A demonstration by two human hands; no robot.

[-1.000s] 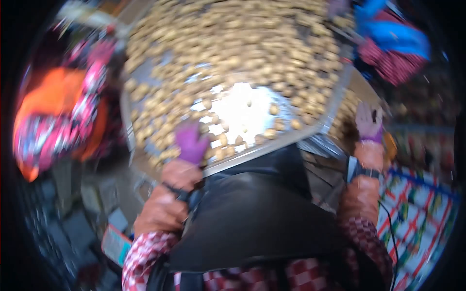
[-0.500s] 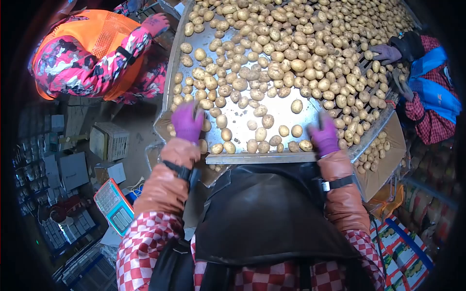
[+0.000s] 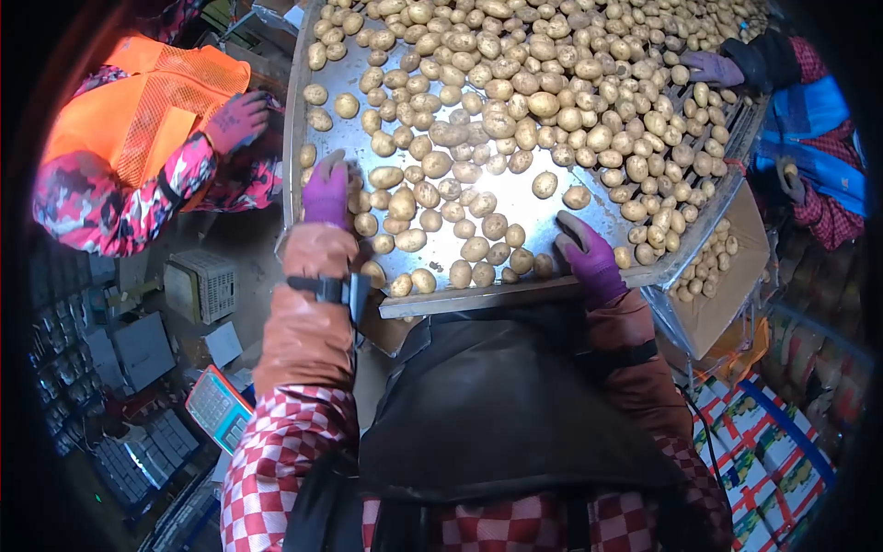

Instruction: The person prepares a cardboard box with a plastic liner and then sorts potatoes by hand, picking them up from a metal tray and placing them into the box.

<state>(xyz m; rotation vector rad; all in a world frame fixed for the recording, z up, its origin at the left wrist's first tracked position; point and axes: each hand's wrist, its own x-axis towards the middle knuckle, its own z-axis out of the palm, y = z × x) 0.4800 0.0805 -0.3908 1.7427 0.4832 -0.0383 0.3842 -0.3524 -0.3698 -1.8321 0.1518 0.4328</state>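
Purple gloves cover both hands at the near lip of the steel sorting table (image 3: 524,216). The left hand (image 3: 326,191) rests at 9 o'clock on potatoes by the side rim, fingers bent so I cannot tell whether they grip one. The right hand (image 3: 589,259) lies at 5 o'clock, fingers flat and together, holding nothing. Between them the potatoes (image 3: 478,247), small, tan and smooth-skinned, lie thin over bare steel, so this end looks largely picked over, while toward 12 o'clock they crowd edge to edge; a cardboard box (image 3: 713,324) at 4 o'clock holds some.
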